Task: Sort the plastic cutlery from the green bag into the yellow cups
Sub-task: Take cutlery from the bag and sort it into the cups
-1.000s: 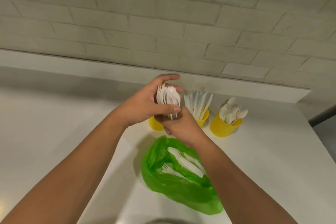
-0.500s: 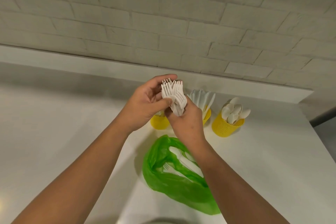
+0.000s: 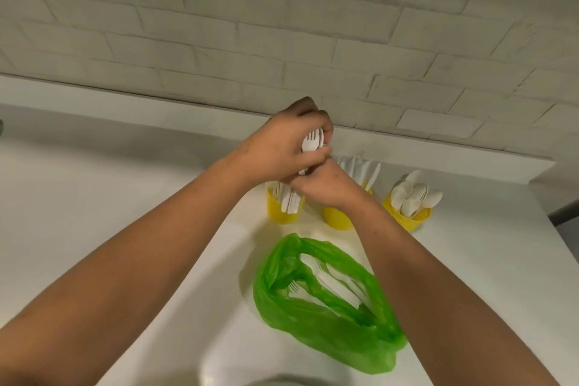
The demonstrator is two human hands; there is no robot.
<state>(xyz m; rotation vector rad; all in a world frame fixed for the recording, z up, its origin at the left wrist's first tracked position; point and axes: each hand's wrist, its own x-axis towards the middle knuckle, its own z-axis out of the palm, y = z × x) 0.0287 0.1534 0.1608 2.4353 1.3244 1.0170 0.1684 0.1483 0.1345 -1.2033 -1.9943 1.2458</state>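
left hand (image 3: 275, 150), right hand (image 3: 327, 188), fingers (image 3: 313, 117) of both gripping forks (image 3: 312, 142), handles below fingers reaching cup (image 3: 282, 217)

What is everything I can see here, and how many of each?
yellow cups: three, yellow, in a row on the counter near the wall
knives: several, white, in the middle cup
spoons: several, white, in the right cup
bundle of forks: one, white, held over the left cup, handles reaching down to it
green bag: one, green, open, in front of the cups
loose cutlery: a few pieces, white, inside the bag
counter: one, white
brick wall: one, pale, behind
left hand: grips the bundle's top
right hand: holds it lower down
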